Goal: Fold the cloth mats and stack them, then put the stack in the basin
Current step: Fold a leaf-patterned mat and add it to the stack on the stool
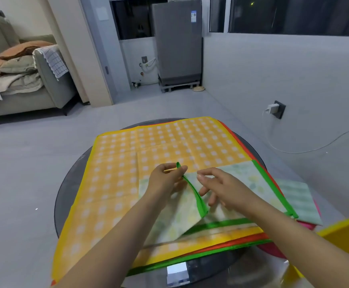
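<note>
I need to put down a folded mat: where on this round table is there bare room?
Little. Bare dark glass table shows only as a strip left of the yellow checked mat and a patch at the near edge. The right side is crowded with layered mats; left hand pinches the green-edged mat.

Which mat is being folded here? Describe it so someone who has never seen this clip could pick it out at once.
Start at the round dark glass table and the large yellow checked mat spread over it. On that mat's near right part lies the green-edged mat, pale with faint yellow-green spots. The left hand pinches its raised green corner; no other mat is lifted.
</note>
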